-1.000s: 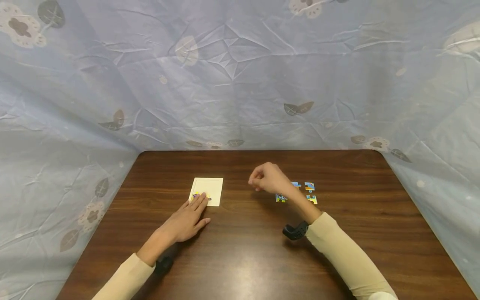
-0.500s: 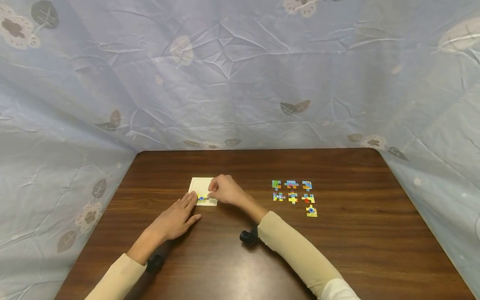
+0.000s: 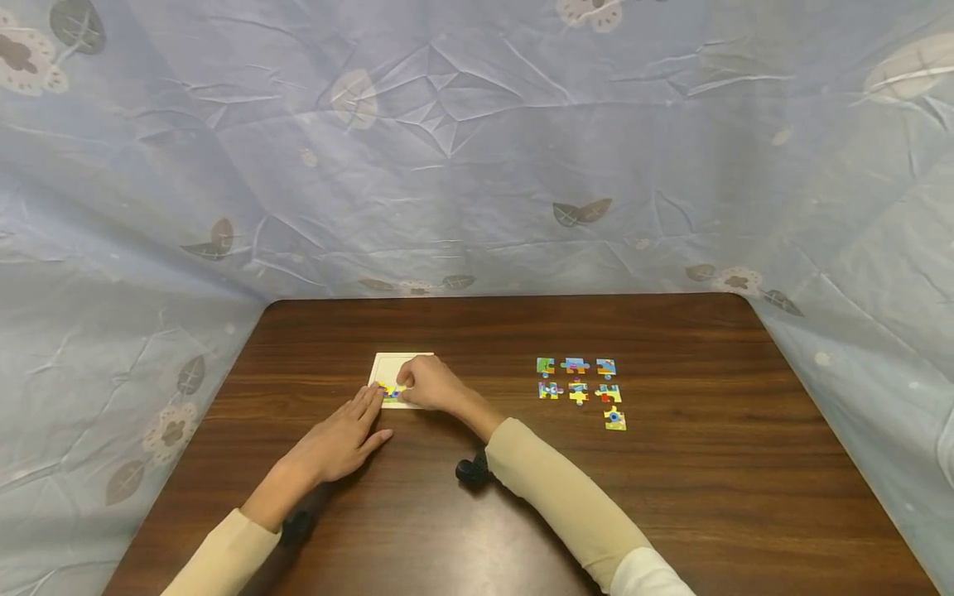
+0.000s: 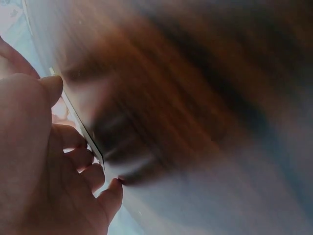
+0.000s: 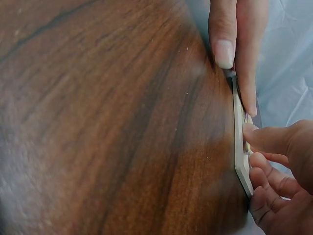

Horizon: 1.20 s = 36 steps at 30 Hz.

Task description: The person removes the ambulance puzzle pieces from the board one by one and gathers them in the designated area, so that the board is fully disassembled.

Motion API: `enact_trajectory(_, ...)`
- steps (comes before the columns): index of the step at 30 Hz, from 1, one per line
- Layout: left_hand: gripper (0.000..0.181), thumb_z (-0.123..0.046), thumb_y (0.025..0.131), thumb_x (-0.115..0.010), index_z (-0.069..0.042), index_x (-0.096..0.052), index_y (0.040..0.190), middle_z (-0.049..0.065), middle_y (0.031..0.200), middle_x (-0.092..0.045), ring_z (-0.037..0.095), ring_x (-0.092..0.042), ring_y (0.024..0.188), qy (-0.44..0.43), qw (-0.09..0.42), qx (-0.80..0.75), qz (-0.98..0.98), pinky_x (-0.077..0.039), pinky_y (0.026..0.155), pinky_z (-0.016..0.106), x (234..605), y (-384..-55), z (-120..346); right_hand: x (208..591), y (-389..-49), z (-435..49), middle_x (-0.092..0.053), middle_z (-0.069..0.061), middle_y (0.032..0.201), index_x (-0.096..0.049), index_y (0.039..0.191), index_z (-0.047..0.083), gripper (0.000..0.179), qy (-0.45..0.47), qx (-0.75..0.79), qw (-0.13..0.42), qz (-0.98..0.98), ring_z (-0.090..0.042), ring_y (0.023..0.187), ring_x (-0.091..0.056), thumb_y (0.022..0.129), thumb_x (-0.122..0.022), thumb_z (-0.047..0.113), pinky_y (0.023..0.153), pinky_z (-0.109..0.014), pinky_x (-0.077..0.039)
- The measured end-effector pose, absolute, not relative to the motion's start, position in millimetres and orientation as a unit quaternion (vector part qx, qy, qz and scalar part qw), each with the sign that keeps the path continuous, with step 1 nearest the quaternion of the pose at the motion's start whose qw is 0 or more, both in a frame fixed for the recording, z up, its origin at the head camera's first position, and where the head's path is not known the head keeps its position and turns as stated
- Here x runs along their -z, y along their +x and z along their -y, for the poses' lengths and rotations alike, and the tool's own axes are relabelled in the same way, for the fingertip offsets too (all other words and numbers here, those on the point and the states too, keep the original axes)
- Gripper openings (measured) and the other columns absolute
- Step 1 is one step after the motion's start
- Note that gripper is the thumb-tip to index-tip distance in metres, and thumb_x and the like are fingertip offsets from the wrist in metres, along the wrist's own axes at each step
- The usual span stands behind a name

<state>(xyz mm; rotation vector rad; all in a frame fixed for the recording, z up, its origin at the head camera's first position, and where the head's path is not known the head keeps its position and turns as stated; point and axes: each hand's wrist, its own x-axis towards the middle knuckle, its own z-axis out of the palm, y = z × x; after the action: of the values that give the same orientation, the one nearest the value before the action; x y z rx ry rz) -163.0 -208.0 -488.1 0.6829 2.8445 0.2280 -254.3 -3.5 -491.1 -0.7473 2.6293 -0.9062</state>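
A cream puzzle board point(image 3: 387, 362) with a raised rim lies on the left part of the table. Along its near edge are yellow and blue jigsaw pieces point(image 3: 389, 391), partly covered by fingers. My left hand point(image 3: 331, 443) rests with straight fingers on the board's near left corner. My right hand point(image 3: 434, 386) is over the board's right half, thumb and fingers curled together, pinching a puzzle piece low at the near edge; the piece is mostly hidden. In the right wrist view the right thumb point(image 5: 269, 139) presses at the board's rim, close to the left fingers.
Several loose jigsaw pieces point(image 3: 578, 391) lie spaced out in rows right of the board, with a yellow one point(image 3: 614, 418) nearest me. The brown wooden table point(image 3: 671, 497) is bordered by a patterned grey-blue cloth point(image 3: 447, 207) at the back and sides.
My right hand has moved left from beside the loose pieces onto the board, uncovering those pieces. My left fingers have shifted slightly left, toward the board's corner.
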Motion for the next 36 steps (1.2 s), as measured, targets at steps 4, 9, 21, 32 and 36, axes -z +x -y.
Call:
enact_trajectory(4,0.075,-0.042,0.112,-0.048,0.005,-0.024,0.164,0.025,0.173,-0.022,0.045,-0.026,0.160,0.230,0.103,-0.075,-0.965,-0.031,0.127,0.063,488.6,-161.2,209.9,492.3,-254.6,5.0,-0.078,-0.005,0.111,-0.078,0.117,0.008,0.027,-0.252,0.307,0.127,-0.909,-0.016,0.103,-0.072,0.093,-0.082,0.019,0.090,-0.026,-0.060)
enact_trajectory(9,0.074,-0.040,0.113,-0.046,0.007,-0.022,0.164,0.027,0.173,-0.021,0.046,-0.026,0.160,0.233,0.104,-0.068,-0.964,-0.031,0.127,0.064,490.6,-160.3,209.1,493.2,-255.2,7.1,-0.078,-0.004,0.111,-0.079,0.114,0.008,0.023,-0.260,0.292,0.122,-0.912,-0.015,0.103,-0.071,0.093,-0.081,0.017,0.090,-0.027,-0.060)
enact_trajectory(21,0.071,-0.037,0.113,-0.047,0.010,-0.026,0.162,0.029,0.171,-0.024,0.046,-0.028,0.159,0.237,0.094,-0.062,-0.965,-0.032,0.126,0.064,488.6,-159.6,206.3,489.9,-255.6,9.9,-0.076,-0.004,0.104,-0.078,0.110,0.007,0.023,-0.260,0.281,0.128,-0.915,-0.012,0.093,-0.067,0.090,-0.083,0.016,0.085,-0.024,-0.057)
enact_trajectory(32,0.072,-0.038,0.113,-0.046,0.009,-0.025,0.162,0.029,0.172,-0.023,0.046,-0.027,0.160,0.229,0.101,-0.061,-0.966,-0.030,0.127,0.063,487.1,-158.8,205.9,491.9,-253.9,8.0,-0.067,0.002,0.086,-0.078,0.106,0.007,0.017,-0.265,0.297,0.121,-0.909,-0.009,0.079,-0.059,0.090,-0.077,0.011,0.074,-0.020,-0.051)
enact_trajectory(36,0.071,-0.038,0.113,-0.046,0.009,-0.026,0.162,0.029,0.172,-0.023,0.046,-0.027,0.160,0.227,0.103,-0.062,-0.966,-0.030,0.128,0.063,487.5,-159.4,205.6,493.6,-253.1,7.2,-0.076,-0.004,0.099,-0.079,0.106,0.007,0.017,-0.272,0.300,0.100,-0.909,-0.015,0.093,-0.067,0.089,-0.076,0.011,0.084,-0.026,-0.057)
